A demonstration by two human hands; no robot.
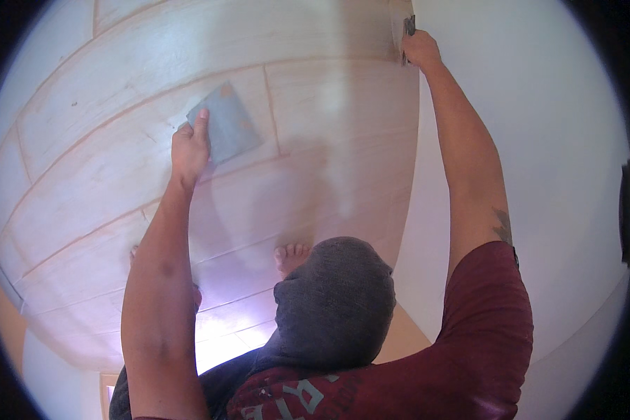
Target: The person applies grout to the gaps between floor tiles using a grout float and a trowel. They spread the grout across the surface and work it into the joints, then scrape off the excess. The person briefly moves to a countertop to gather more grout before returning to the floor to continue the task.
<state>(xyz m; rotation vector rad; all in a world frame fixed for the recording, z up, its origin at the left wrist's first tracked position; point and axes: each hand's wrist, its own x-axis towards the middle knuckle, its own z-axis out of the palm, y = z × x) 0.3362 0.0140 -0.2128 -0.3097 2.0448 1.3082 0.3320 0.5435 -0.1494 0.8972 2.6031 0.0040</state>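
Observation:
My left hand (191, 148) is raised over the plank-pattern tile floor (210, 42), its thumb pressed on one edge of a flat, square grey plate (232, 124). Tan smears mark the plate's face. Farther off to the right, my right hand (421, 49) is closed around a small hand tool (409, 26) with a dark upper part. The tool is at the corner where the floor meets the white wall (525, 91). My fingers hide much of it, so its exact kind is unclear. Brownish joint lines (270, 105) run between the tiles.
A bare foot (292, 259) stands on the floor, partly covered by a rounded dark grey cloth shape (336, 301). More toes (134, 253) show beside my left forearm. Bright light reflects off the near floor. A dark object (626, 213) is at the right rim.

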